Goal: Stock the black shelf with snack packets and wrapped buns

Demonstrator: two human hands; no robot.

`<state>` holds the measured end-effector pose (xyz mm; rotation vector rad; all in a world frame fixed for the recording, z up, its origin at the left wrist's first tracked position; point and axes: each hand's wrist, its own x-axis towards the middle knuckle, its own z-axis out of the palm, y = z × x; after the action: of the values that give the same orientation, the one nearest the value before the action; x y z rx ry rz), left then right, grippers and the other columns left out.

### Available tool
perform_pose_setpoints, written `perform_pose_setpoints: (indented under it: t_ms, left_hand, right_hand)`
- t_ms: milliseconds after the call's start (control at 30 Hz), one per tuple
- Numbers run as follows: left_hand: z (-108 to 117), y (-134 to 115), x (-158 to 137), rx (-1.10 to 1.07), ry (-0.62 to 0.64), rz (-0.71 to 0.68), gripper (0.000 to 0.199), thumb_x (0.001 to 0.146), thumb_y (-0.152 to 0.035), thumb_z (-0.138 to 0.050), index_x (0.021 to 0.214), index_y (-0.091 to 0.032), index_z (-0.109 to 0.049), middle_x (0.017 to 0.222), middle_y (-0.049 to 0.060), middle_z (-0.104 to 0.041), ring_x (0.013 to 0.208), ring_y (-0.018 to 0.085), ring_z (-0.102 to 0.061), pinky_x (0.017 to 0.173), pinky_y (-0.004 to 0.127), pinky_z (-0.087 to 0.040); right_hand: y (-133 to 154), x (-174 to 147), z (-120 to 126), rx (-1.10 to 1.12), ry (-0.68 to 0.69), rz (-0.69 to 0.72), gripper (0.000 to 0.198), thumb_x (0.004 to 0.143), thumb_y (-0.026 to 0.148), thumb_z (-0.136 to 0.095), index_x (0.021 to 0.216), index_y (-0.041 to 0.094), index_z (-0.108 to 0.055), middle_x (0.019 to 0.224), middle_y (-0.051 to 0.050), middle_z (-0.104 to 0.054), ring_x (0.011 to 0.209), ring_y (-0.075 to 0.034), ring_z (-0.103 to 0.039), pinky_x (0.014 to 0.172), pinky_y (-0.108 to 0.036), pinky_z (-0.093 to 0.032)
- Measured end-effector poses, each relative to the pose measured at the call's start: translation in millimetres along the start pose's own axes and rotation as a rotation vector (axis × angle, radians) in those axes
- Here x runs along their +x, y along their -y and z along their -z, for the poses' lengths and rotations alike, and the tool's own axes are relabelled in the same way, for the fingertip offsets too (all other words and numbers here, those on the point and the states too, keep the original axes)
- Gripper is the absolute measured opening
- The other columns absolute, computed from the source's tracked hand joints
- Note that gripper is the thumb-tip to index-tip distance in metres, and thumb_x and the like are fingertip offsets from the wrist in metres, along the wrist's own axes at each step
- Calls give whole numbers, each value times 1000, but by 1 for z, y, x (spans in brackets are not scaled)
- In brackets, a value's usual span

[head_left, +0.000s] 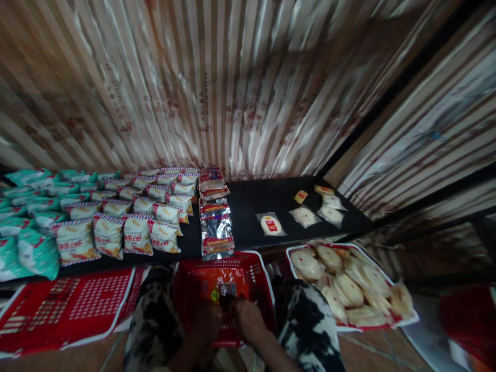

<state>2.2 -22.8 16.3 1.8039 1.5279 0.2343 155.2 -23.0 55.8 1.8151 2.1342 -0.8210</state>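
Note:
My left hand (pixel 208 319) and my right hand (pixel 248 316) are low over a red plastic basket (pixel 267 289) between my knees. Both are closed at the near edge of an orange packet (pixel 232 276) that has a barcode and a yellow-green round mark. The packet lies inside the basket. Something dark shows between my fingertips, too blurred to name. Shadow hides part of my left fingers. Just beyond the basket, a column of silver and red packets (pixel 217 227) lies overlapping on a black shelf (pixel 248 206).
Rows of white snack bags (pixel 137 232) and green bags (pixel 39 253) stand on the shelf's left. Flat round packs (pixel 271 224) lie to its right. A red basket (pixel 96 305) is at left; another basket (pixel 289 253) at right holds round packs. A striped sheet (pixel 217 82) hangs behind.

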Motion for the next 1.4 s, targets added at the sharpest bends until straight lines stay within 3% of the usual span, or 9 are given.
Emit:
perform_pose_setpoints:
  t_ms: [233,400,467,600,767,833,1000,1200,1400]
  left_hand:
    - [51,-27,-13,288,90,-138,28,79,-20,-41,82,-14,-68,90,16,-68,95,28,-59,88,43,-42]
    - [87,-45,-29,41,45,-136,28,82,-23,-37,81,-18,-65,85,7,-69,79,17,-61,74,27,-44]
    - [101,-52,-34,-89,20,-174,30,84,-30,-36,77,-18,-64,75,4,-67,70,15,-59,67,24,-43]
    - [125,-67,-41,-349,-104,-164,38,85,-44,-37,80,-18,-65,76,1,-67,72,15,-59,68,22,-44]
    - [138,-83,-47,-700,-314,-82,43,74,-56,-52,82,-16,-64,78,3,-68,75,17,-60,69,23,-46]
    - [139,-89,-49,-840,-332,-43,48,70,-60,-55,81,-14,-63,76,3,-67,72,17,-60,65,23,-46]
    - [133,-101,-48,-928,-410,9,56,68,-67,-56,86,-14,-63,81,5,-68,76,18,-62,67,24,-48]
    - [119,-114,-50,-629,-480,-125,40,84,-51,-45,95,-18,-65,92,6,-71,89,20,-64,79,27,-50]
    - [110,-128,-56,-171,-577,-400,32,89,-30,-39,109,-21,-63,116,7,-65,106,19,-60,95,32,-47]
  right_hand:
    - [4,-26,39,186,-112,130,29,88,19,-38,84,19,-67,82,-8,-72,78,-19,-67,64,-23,-41]
    - [11,-43,78,261,-243,251,27,89,21,-39,85,20,-66,82,-5,-70,79,-18,-65,70,-24,-44]
    - [14,-49,95,318,-389,313,26,88,22,-41,98,21,-65,96,-7,-68,91,-19,-63,80,-28,-47]
    - [20,-63,123,416,-894,361,34,87,26,-46,120,23,-56,129,-9,-52,118,-22,-49,98,-39,-43]
    - [18,-78,132,576,-1373,220,29,86,28,-49,114,20,-56,124,-13,-51,112,-23,-52,89,-41,-48]
    - [14,-80,127,681,-1353,169,29,86,31,-49,111,19,-56,118,-12,-55,110,-23,-53,88,-41,-48]
    - [12,-78,107,838,-922,189,33,86,37,-49,114,20,-57,114,-9,-62,106,-22,-58,94,-39,-46]
    - [28,-75,103,1073,-633,263,47,84,43,-54,127,24,-50,127,-9,-58,118,-22,-53,102,-41,-41]
    - [43,-72,111,1481,-519,329,55,75,51,-64,122,24,-53,127,-9,-58,120,-23,-52,100,-41,-42]
